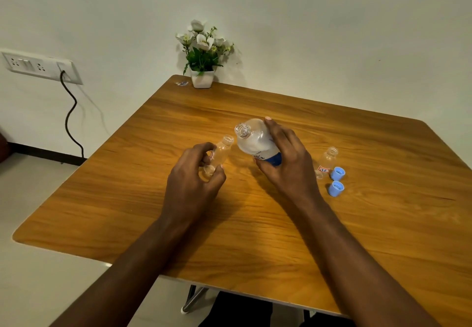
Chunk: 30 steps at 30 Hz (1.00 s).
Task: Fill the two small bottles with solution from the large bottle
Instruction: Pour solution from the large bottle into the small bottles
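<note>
Frame centre: right hand (288, 163) grips the uncapped large bottle (252, 137) at mid-body, tilted toward the small bottle (222, 151) held by left hand (191, 181). Thin plastic, likely light and squeezable; grasp at label band

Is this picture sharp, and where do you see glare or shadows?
Head view: mostly sharp; a soft sheen lies on the middle of the table; the flower pot throws a faint shadow on the wall; the socket panel leans, likely wide-lens distortion.
</note>
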Each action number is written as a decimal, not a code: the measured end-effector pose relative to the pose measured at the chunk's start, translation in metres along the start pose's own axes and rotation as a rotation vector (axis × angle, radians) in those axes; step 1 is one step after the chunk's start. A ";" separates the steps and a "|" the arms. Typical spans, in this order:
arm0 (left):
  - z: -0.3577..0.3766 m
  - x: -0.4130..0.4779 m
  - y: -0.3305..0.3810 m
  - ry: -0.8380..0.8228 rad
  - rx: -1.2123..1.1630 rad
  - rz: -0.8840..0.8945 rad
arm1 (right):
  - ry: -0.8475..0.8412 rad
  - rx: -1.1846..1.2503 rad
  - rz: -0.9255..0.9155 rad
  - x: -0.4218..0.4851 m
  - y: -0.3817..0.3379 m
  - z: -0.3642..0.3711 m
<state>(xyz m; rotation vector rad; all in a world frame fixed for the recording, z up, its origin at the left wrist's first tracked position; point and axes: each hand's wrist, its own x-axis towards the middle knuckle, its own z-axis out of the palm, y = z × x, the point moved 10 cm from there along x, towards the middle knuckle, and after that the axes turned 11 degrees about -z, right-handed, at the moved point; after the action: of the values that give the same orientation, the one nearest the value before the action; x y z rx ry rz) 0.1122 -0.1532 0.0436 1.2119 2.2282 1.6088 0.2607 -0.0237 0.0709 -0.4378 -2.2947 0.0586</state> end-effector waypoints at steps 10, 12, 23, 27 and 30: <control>0.002 0.000 0.001 -0.012 0.021 0.019 | -0.049 -0.049 -0.043 0.000 0.002 0.003; 0.002 -0.001 0.001 -0.013 0.024 0.022 | -0.049 -0.058 -0.046 0.000 0.003 0.003; 0.005 0.001 -0.001 -0.018 0.061 0.014 | -0.055 -0.104 -0.065 0.000 0.001 0.001; 0.006 0.001 -0.003 -0.021 0.064 0.012 | -0.052 -0.096 -0.063 0.000 -0.001 0.000; 0.005 0.001 -0.003 -0.023 0.064 0.012 | -0.056 -0.096 -0.065 0.001 -0.001 0.000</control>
<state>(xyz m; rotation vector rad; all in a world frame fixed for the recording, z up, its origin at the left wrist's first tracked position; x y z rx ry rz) 0.1128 -0.1491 0.0394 1.2554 2.2792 1.5307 0.2597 -0.0239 0.0715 -0.4152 -2.3727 -0.0730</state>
